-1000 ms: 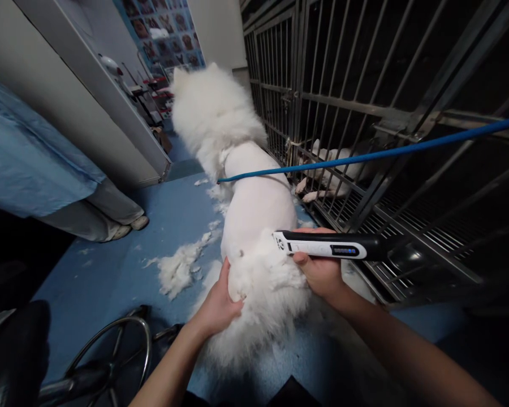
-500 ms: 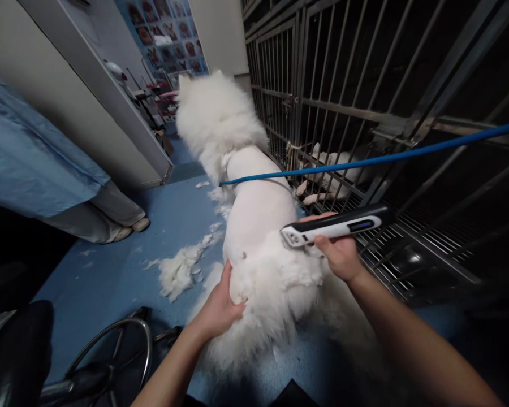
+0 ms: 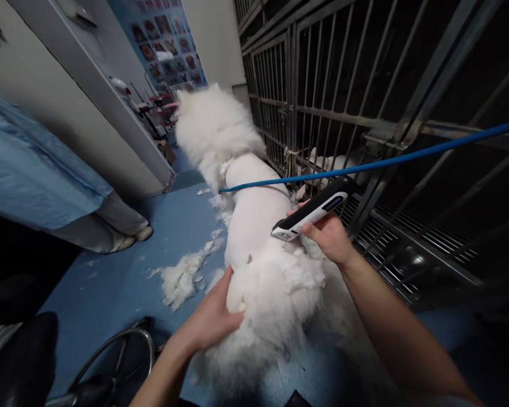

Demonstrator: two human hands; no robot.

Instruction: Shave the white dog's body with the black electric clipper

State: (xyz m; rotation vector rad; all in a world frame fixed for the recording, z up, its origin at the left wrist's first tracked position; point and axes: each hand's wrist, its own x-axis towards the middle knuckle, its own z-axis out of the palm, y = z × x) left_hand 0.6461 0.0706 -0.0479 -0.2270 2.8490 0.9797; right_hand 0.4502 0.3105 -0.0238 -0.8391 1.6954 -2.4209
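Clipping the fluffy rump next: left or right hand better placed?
Probably the right hand: it holds the clippers, blade end near where shaved back meets long fur. The left hand rests on the dog, no tool visible.

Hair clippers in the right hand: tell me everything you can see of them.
The clippers are long and slim, with a glossy white face, probably plastic, and a black back. A dark display window with a faint blue glow sits toward the rear; small dark markings show near the head. The right hand grips the body, thumb along the white side. They slant, head down at the dog's lower back, where shorn coat meets longer fur. Whether the blade touches is unclear.
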